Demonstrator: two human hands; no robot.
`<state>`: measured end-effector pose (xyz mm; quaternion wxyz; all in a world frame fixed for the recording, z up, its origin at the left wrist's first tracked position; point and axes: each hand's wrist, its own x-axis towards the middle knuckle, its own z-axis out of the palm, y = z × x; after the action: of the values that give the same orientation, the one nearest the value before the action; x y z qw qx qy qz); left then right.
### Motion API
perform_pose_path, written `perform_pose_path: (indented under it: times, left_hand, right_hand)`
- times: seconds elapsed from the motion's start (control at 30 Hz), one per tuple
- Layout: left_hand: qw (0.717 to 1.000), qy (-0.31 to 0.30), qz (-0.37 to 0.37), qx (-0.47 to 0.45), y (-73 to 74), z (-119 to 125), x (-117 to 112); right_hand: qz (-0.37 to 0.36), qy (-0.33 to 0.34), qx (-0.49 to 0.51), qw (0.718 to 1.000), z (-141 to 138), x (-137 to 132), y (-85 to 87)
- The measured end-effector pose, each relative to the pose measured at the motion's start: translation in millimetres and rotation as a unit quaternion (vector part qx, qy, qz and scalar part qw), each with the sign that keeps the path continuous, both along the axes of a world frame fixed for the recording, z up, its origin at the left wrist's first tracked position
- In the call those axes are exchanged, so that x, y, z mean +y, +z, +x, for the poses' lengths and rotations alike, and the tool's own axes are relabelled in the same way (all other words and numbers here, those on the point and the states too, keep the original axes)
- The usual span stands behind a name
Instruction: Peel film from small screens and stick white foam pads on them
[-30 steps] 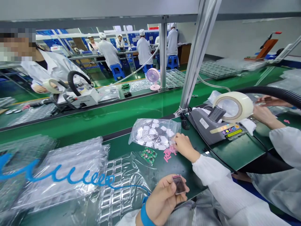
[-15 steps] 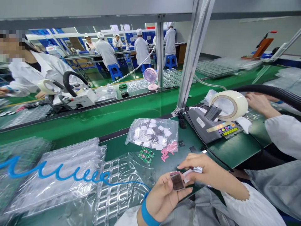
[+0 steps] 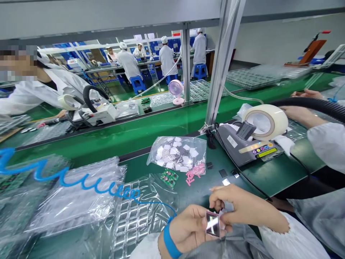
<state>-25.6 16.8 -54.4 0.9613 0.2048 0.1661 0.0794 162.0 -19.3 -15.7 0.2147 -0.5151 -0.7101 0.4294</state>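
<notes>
My left hand [image 3: 184, 228], with a blue wrist strap [image 3: 171, 241] on, grips a small square piece with a dark glossy face [image 3: 212, 223] and clear, pinkish edges. A bright reflection crosses that face. Close against its right side, my right hand [image 3: 239, 203] pinches a small whitish, shiny piece [image 3: 228, 207], partly hidden by the fingers. I cannot tell whether it is joined to the square piece. Just beyond my hands lie a green circuit board [image 3: 169, 177], pink strips [image 3: 192, 175] and small dark squares [image 3: 223, 173].
A clear bag of white-tagged parts [image 3: 176, 153] lies behind the board. Clear plastic trays [image 3: 129, 219] are at the left, under a coiled blue cord [image 3: 88, 181]. A tape roll [image 3: 280, 122] sits on a grey machine [image 3: 234, 147]. A co-worker's hand [image 3: 304, 116] is at the right.
The square piece has moved slightly right and down and turned, so its face now catches a bright reflection. My right hand's fingers have curled in closer around the whitish piece.
</notes>
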Motion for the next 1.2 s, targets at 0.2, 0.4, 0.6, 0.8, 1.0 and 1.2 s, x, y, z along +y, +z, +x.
perform_pose_path:
  times: [0.2, 0.4, 0.6, 0.8, 1.0, 1.2]
  left_hand:
    - [0.995, 0.08, -0.046, -0.045, -0.1, 4, 0]
    - [0.981, 0.146, -0.062, -0.108, 1.1, 7, -2]
    - [0.976, 0.184, -0.048, -0.105, -0.3, 7, -4]
    - [0.991, 0.133, -0.01, -0.031, 5.4, 10, -6]
    - [0.988, 0.156, -0.007, -0.016, 8.1, 14, -9]
    - [0.992, 0.122, 0.007, -0.011, 0.9, 13, -8]
  right_hand:
    - [0.172, -0.047, -0.048, 0.983, -4, -10, -8.6]
    - [0.333, -0.168, -0.095, 0.923, -20, -28, -37.2]
    - [0.383, -0.22, -0.102, 0.892, -27, -30, -40.8]
    - [0.303, -0.232, -0.038, 0.924, -24, -21, -30.6]
    - [0.332, -0.246, -0.006, 0.91, -26, -25, -30.5]
    - [0.279, -0.274, -0.013, 0.92, -26, -29, -31.1]
